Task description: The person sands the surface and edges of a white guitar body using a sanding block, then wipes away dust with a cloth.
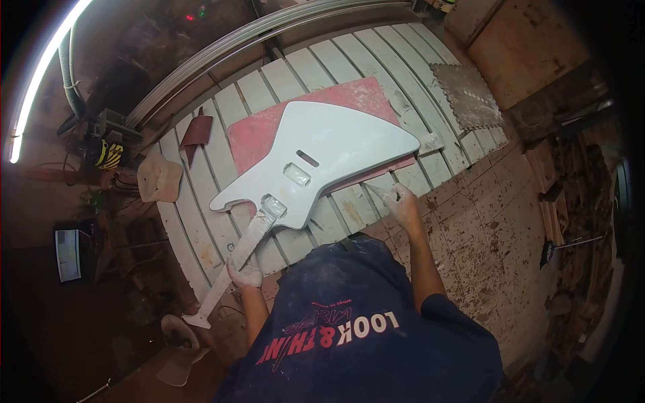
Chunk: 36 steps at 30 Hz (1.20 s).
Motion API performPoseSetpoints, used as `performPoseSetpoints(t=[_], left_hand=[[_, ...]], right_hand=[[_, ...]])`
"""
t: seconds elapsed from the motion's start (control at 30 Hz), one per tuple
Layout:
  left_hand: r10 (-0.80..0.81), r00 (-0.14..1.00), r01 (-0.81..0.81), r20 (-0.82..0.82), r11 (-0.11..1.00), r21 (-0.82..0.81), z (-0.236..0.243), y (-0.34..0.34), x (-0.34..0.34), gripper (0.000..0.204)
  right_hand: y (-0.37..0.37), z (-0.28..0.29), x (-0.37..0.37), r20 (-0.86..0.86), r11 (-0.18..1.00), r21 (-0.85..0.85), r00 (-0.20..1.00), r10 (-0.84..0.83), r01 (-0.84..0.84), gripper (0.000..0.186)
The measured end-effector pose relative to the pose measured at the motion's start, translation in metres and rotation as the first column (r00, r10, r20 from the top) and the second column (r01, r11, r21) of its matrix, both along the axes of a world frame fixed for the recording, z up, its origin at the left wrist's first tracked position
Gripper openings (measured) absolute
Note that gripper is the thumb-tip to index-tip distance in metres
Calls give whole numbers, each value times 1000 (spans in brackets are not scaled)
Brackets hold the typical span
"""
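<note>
A white electric guitar body (329, 138) with an angular outline lies flat, with cut-out pockets in its face. Its neck (252, 242) runs toward the lower left and ends in a small headstock (197, 320). Around the neck my left hand (246, 274) is closed, its fingers dusted white. My right hand (404, 207), also dusty, is by the near edge of the body. Its fingers are curled together, and a thin pale shape (376, 191) shows at their tips; I cannot make out what it is.
The guitar rests on a pink mat (246, 138) over a slatted white table (353, 211). A folded brown abrasive sheet (197, 136) lies at the left, near a cream cap (160, 177). A grey interlocking mat (468, 95) covers the far right corner. A metal rail (255, 32) runs behind.
</note>
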<state>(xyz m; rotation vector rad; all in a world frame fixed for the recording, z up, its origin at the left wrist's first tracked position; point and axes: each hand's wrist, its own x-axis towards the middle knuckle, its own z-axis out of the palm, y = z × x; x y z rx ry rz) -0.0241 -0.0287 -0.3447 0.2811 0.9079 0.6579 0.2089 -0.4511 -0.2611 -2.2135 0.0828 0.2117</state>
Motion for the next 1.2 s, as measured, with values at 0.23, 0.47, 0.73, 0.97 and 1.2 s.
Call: performPoseSetpoints(t=[0.23,0.47,0.73,0.97,1.2], left_hand=[[-40,987,38,-154,999,-14,11,-10,-1,56],[-637,461,768,-618,636,-83,46,-43,18,61],[216,317,699,-924,-711,73,63,-121,102,85],[200,401,625,-894,-773,108,39,-138,189,95],[363,382,844,-850,-511,161,35,-68,249,99]], right_hand=[[46,-2,-22,-69,971,209,989,135,-118,31],[76,11,-41,-83,904,320,942,325,-283,30],[79,18,-45,-117,867,343,899,422,-362,30],[51,19,-43,-119,923,338,964,236,-184,27],[23,30,-48,-54,978,175,991,120,-108,23]])
